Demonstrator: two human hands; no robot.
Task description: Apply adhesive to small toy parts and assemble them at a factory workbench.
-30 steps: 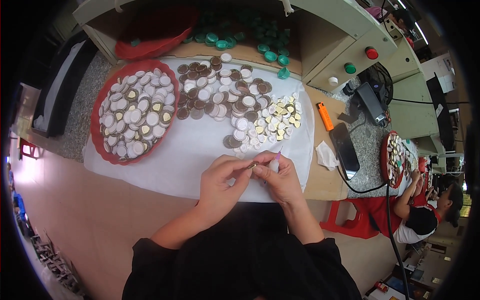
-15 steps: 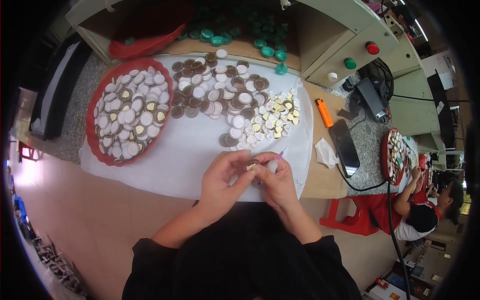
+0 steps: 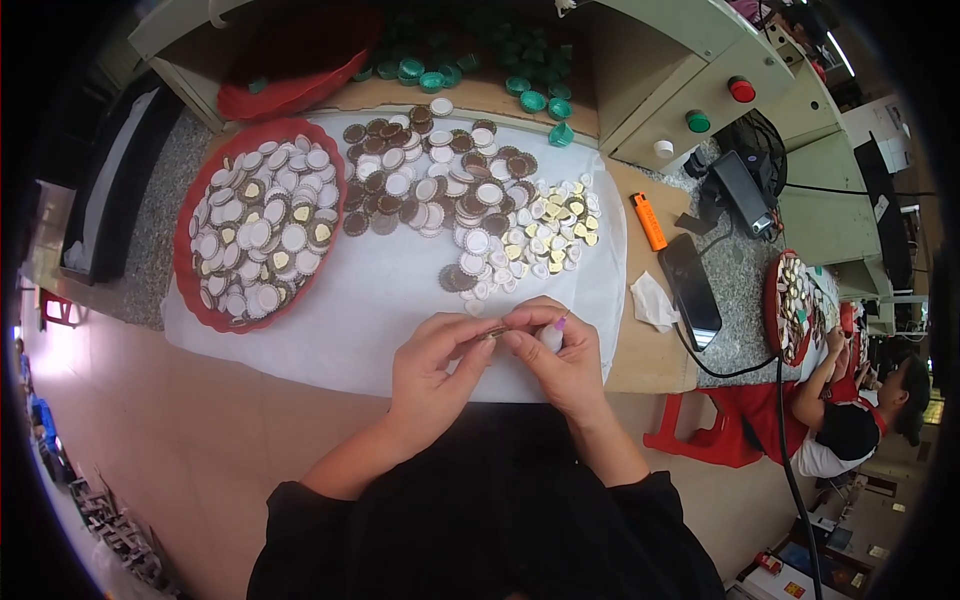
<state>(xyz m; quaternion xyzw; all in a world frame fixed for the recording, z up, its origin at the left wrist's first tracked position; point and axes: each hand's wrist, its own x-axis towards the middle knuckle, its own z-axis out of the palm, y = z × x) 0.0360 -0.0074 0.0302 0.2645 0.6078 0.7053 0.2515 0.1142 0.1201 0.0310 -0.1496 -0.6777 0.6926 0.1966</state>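
Two bare hands meet over a white sheet (image 3: 330, 320) on a table (image 3: 741, 350), seen from above; the left grip (image 3: 430, 368) is clamped, thumb against forefinger, on one small disc (image 3: 492, 333); the disc is tipped nearly edge-on to the viewer, a thin brownish line whose long axis runs roughly side to side, its right end slightly farther from the body; it sits at the tips of the left grip, in the narrow space between the two hands; the right grip (image 3: 572, 366) is closed around a white bottle (image 3: 550, 337), its thumb and forefinger tips close to the disc's right end, though actual contact cannot be told; the bottle's purple nozzle (image 3: 560, 323) points away from the body and a little to the right; beyond both grips lie loose brown-and-white discs (image 3: 397, 185) and smaller gold-and-white pieces (image 3: 556, 254); left of the left grip stands a red tray (image 3: 183, 262) heaped with discs; right of the right grip are a white tissue (image 3: 653, 303), a black phone (image 3: 690, 292) and, farther out, an orange lighter (image 3: 649, 222).
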